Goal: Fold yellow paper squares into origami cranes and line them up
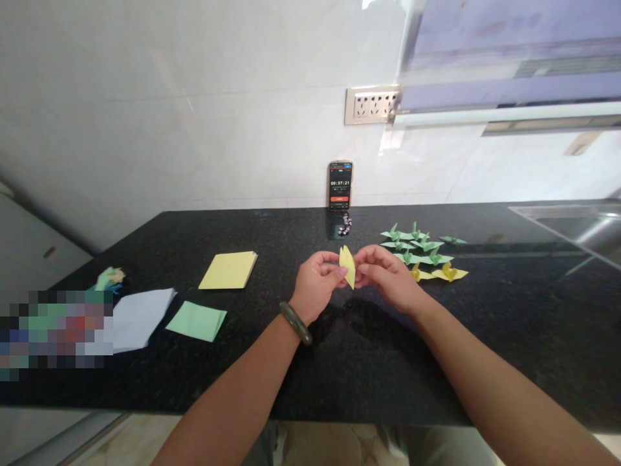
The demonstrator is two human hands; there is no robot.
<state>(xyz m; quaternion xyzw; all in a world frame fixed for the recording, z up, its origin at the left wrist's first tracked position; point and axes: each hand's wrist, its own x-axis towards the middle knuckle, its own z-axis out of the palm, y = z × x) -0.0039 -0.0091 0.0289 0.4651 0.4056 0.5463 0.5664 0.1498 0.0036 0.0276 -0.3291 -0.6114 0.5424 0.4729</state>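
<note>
A small piece of folded yellow paper (347,264), narrow and pointed with a split upper tip, is held upright over the dark counter. My left hand (317,281) pinches it from the left, thumb across its face. On the other side, the closed fingers of my right hand (388,275) touch its right edge. Beyond my right hand stand several green paper cranes (427,244) in rows. Two yellow paper cranes (450,272) sit in front of them, one partly hidden by that hand.
Left of my hands lie a yellow paper stack (228,270), green paper (196,321) and white sheets (140,317). A phone (340,184) showing a timer leans on the wall, its beaded strap (345,224) below. A metal sink (582,223) is at right. Part of the left side is pixelated.
</note>
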